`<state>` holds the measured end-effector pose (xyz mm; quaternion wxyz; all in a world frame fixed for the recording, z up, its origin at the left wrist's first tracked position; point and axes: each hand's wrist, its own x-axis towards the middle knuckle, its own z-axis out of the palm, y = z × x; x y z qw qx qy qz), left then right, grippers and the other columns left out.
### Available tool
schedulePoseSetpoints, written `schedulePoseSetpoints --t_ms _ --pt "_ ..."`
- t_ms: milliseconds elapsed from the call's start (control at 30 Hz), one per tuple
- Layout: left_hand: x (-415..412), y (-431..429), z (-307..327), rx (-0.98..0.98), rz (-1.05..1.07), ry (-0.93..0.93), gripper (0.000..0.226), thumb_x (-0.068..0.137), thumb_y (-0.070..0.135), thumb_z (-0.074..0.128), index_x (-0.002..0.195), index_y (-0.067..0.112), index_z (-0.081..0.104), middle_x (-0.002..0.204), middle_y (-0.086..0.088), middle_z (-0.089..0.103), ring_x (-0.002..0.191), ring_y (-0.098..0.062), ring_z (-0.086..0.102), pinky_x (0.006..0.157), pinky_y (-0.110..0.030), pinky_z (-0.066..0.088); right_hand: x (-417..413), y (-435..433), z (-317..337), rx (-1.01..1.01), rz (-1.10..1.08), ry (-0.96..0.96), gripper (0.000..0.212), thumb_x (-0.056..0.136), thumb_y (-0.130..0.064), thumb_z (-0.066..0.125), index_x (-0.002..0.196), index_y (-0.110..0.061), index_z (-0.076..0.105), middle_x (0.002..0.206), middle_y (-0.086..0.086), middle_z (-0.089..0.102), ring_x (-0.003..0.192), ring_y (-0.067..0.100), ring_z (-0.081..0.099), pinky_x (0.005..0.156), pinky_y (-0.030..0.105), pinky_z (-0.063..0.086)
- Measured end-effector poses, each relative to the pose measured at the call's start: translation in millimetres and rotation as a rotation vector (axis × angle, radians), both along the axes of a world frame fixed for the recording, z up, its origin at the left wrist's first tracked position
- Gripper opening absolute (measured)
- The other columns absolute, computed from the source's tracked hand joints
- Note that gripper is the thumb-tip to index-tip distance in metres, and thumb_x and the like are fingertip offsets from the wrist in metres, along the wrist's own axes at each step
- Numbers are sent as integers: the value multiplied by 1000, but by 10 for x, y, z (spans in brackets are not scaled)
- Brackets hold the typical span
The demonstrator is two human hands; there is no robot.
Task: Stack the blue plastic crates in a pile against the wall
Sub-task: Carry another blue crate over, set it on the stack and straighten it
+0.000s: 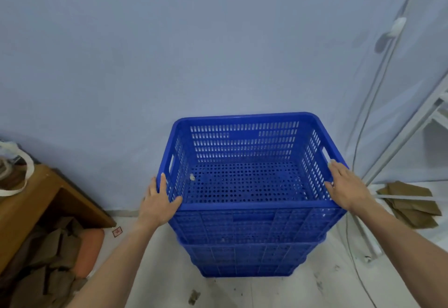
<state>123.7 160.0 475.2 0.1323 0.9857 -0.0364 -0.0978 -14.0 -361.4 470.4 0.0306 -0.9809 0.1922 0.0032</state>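
Observation:
A pile of blue perforated plastic crates stands on the floor close to the pale wall (169,53). The top crate (244,206) is open-topped and empty except for a small scrap inside. Beneath it the rims of lower crates (247,256) show, nested one in another. My left hand (158,201) grips the top crate's near left corner, thumb over the rim. My right hand (344,186) grips its right rim near the front corner, just behind the handle slot.
A wooden bench (46,193) with a white strap on it stands at the left, with brown cardboard scraps (51,254) under it. At the right are a white metal frame (412,135), cables down the wall and folded cardboard (412,206) on the floor.

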Motion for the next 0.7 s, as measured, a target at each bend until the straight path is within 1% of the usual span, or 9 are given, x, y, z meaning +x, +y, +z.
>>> schedulePoseSetpoints --t_ms 100,167,233,300,367,433,533,600,700 --pt "232 -18 54 44 -102 1 95 92 59 48 159 18 -4 168 -7 -9 153 -28 8 120 -46 25 146 56 36 -25 81 19 66 100 -38 43 155 -8 22 165 7 17 150 22 19 122 38 17" --pt "390 -72 92 42 -114 0 94 94 53 52 159 11 -3 167 -10 -7 154 -27 4 122 -43 21 274 46 67 -24 95 34 67 101 -39 42 156 -9 20 165 6 15 151 20 16 123 36 16" --pt "592 -138 119 29 -120 -26 90 97 43 52 158 4 -3 167 -13 -4 154 -27 4 123 -40 19 455 -35 104 -43 96 42 68 100 -39 42 156 -9 18 165 6 14 151 21 14 123 35 15" --pt "788 -171 119 11 -100 -14 80 99 24 50 157 1 -1 167 -15 -3 153 -29 10 122 -38 22 663 -154 159 -64 61 80 69 99 -38 43 157 -13 15 166 6 11 152 25 12 122 39 17" --pt "998 -174 54 -2 -59 -2 81 94 6 48 158 4 -2 167 -13 -5 150 -31 22 117 -38 32 855 -322 133 -60 -20 99 71 97 -36 46 157 -19 11 166 8 3 150 31 12 119 45 23" --pt "1171 -191 12 -19 -23 9 87 90 1 49 158 8 -5 167 -11 -6 146 -33 32 112 -39 37 1017 -475 87 2 -70 121 76 94 -30 51 156 -21 8 164 11 -6 144 38 22 113 47 34" --pt "1298 -252 -52 -3 -31 -47 89 90 3 51 159 13 -4 167 -11 -5 142 -35 38 109 -40 41 1125 -627 -12 81 -54 66 83 89 -17 59 156 -17 10 163 13 -10 128 40 45 93 43 50" --pt "1348 -265 -86 7 -28 -70 87 89 4 54 160 20 5 167 -11 -2 137 -37 44 106 -42 44 1199 -672 -63 110 -28 20 82 87 -11 60 156 -16 16 164 13 -6 118 41 52 83 42 51" --pt "1369 -249 -145 23 -38 -100 84 87 5 57 158 29 19 167 -11 1 129 -36 52 99 -42 50 1239 -706 -62 111 -10 -3 79 87 -6 58 155 -14 17 165 13 -5 112 42 56 81 42 52"
